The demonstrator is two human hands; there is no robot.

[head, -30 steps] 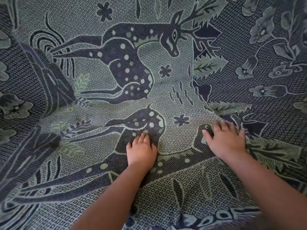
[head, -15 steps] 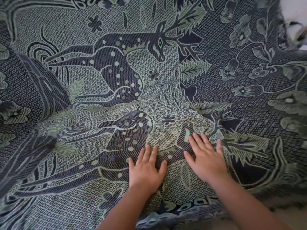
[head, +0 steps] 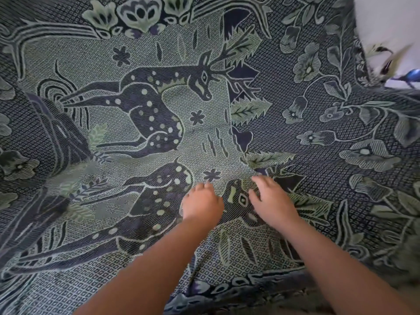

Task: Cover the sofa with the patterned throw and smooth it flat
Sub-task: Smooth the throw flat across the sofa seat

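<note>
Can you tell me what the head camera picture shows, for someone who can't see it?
Two bare hands, left hand and right hand, press side by side on a dark blue-and-green throw woven with spotted deer, leaves and flowers. Folds ripple at the left.

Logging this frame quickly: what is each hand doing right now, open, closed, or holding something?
Left hand: fingers curled, resting on the dark blue and green woven deer-pattern throw; a grip cannot be told.
Right hand: open, fingers spread on the throw, holding nothing.

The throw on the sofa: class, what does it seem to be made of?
The throw looks like thick woven cloth, probably cotton, matt: its deer and flowers are built from tiny diamond weave, and it sags in soft folds. Its fibre cannot be confirmed.
</note>
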